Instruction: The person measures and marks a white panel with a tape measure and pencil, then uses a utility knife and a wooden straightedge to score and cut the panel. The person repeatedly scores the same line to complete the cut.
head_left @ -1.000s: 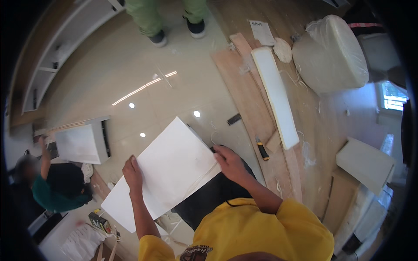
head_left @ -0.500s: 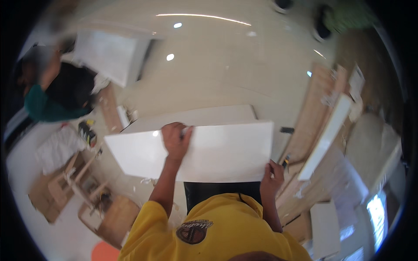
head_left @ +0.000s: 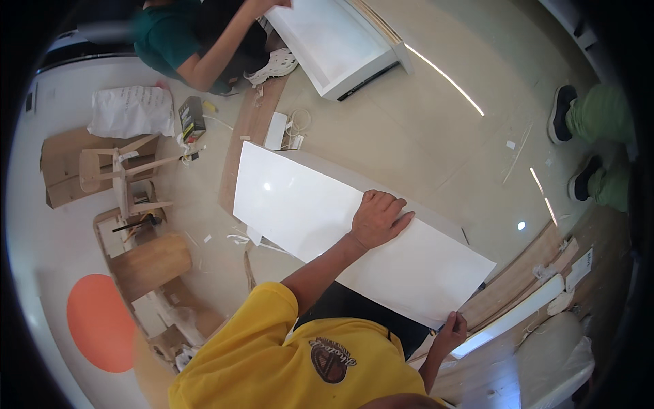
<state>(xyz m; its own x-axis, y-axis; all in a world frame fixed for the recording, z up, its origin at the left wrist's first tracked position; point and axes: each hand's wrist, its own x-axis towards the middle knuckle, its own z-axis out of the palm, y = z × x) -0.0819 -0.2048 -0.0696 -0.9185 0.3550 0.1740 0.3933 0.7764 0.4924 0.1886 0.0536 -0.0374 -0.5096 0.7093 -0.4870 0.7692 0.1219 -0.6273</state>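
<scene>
A long white board (head_left: 300, 206) lies crosswise in front of my yellow-shirted body, with a greyer white panel face showing behind its far edge. My left hand (head_left: 378, 219) grips that far edge right of the middle, fingers curled over it and the back of the hand upward. My right hand (head_left: 452, 330) holds the board at its near right corner, with thumb and fingers pinched on the edge. Black fabric (head_left: 334, 307) shows under the board, above my shirt.
A co-worker in teal (head_left: 163, 37) crouches top-left beside a white cabinet piece (head_left: 330, 51). Another person's shoes (head_left: 560, 112) stand right. A wooden chair (head_left: 122, 174), cardboard (head_left: 65, 174) and white bag (head_left: 129, 109) lie left; loose planks (head_left: 511, 266) and wrapped items (head_left: 552, 354) lie right.
The view has swung left, bringing the chair and co-worker further in. The board now slants down to the right; my left hand has shifted rightward along its far edge, and my right hand still grips the corner.
</scene>
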